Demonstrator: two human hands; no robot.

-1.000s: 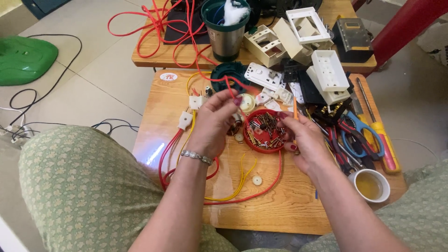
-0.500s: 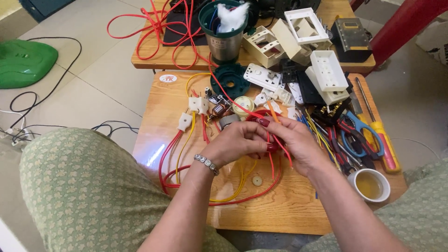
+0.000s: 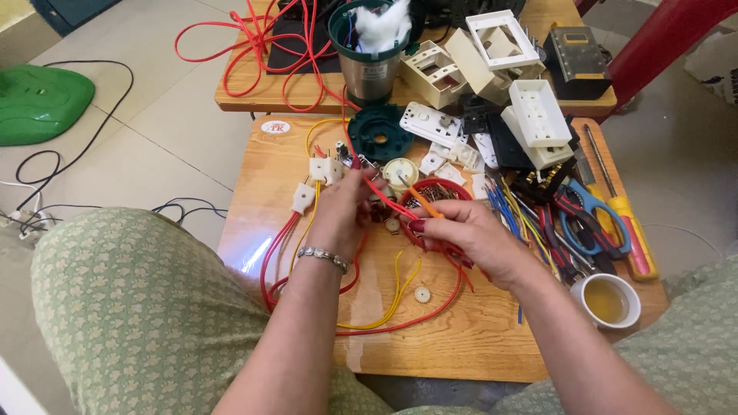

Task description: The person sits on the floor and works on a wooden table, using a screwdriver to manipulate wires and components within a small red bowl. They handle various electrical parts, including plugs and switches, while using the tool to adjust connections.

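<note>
Head view: left hand (image 3: 338, 211) at frame centre, fingers pinching red wire (image 3: 384, 201). Right hand (image 3: 469, 234) pinches orange-handled screwdriver (image 3: 421, 201) over red round dish (image 3: 430, 204) on wooden table (image 3: 477, 346). Step judged: wire fitting. Next move needs steady tip alignment.

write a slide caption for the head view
Both hands, left hand and right hand, work red wires over a cluttered wooden table.
</note>
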